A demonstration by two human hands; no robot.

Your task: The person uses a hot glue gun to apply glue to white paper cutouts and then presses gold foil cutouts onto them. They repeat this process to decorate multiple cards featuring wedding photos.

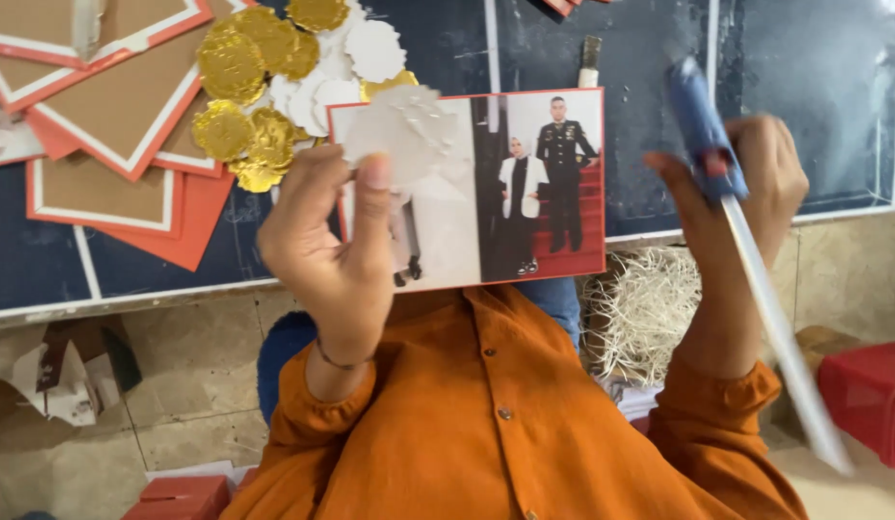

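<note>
Head cam: left hand (337, 255) is up w/ thumb and fingers pinched on a white scallop-edged paper disc (409, 130), pressing it flat on the left part of a red-bordered photo card (486, 188). My guess is the pinch keeps the disc from sliding.

Right hand (746, 188) is closed round a blue glue gun (703, 120) w/ a clear glue stick (780, 337) trailing out the back, held off to the card's right, prob. to keep the nozzle off the picture.

The card sits near the front edge of the dark board (814, 87). The disc looks crinkled, matte and thin.

More gold and white scalloped discs (264, 77) lie piled at the card's top-left corner, beside brown cards with red-and-white borders (110, 106).
</note>
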